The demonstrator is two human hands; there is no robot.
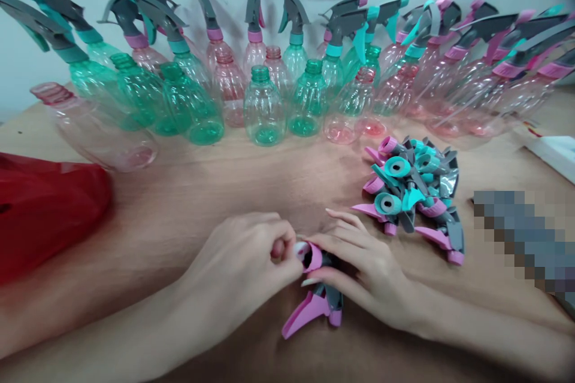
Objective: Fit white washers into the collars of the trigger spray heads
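Note:
A pink and grey trigger spray head [317, 305] lies at the front middle of the table, its pink collar facing left. My right hand [363, 260] is closed on it, the thumb and fingers to either side of the collar. At the collar's mouth, my left hand [251, 254] pinches a small white piece [300, 248], partly hidden by the fingertips. Whether that piece sits inside the collar I cannot tell. Just beyond my right hand is a pile of loose spray heads [411, 182] in pink, teal and grey.
Along the back stand several clear bottles, some open like the green bottle [312, 99], others fitted with spray heads. An open pink bottle [94, 125] leans at left, behind a red plastic bag [49, 209]. On the right are a blurred-out dark object [525, 239] and a white box edge [557, 152].

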